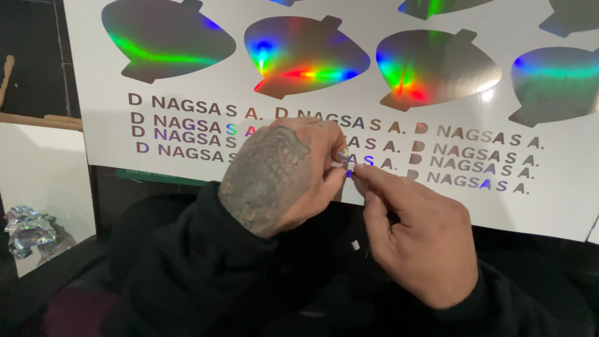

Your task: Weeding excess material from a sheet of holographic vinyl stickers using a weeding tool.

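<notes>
Both hands meet at the lower edge of a big white backing sheet w/ holographic foil cut-outs.

L hand, back tattooed, black sleeve at the wrist: thumb & forefinger pinched shut on a tiny scrap of shiny holographic foil, held just at the sheet's surface, over the middle of the lettering rows. Grip clenched on that scrap.

R hand, also in a black sleeve: forefinger & thumb tips pressed together, touching the L fingertips right below the scrap. A small blue-violet glint shows at the R tips; whether that's a 2nd bit of foil or part of the same scrap, can't tell. So R grip is closed in a pinch, contents unclear.

On the sheet: a row of large rainbow-sheen foil shapes, rounded w/ a small stub on top, more of them to the right. Below them, several rows of small metallic foil letters, repeated in 3 blocks across; the hands cover part of the middle block.

Sheet lies tilted, its lower edge running down toward the right, over a dark counter. Far left, on a pale surface, a crumpled wad of silvery foil waste, well apart from the hands.
</notes>
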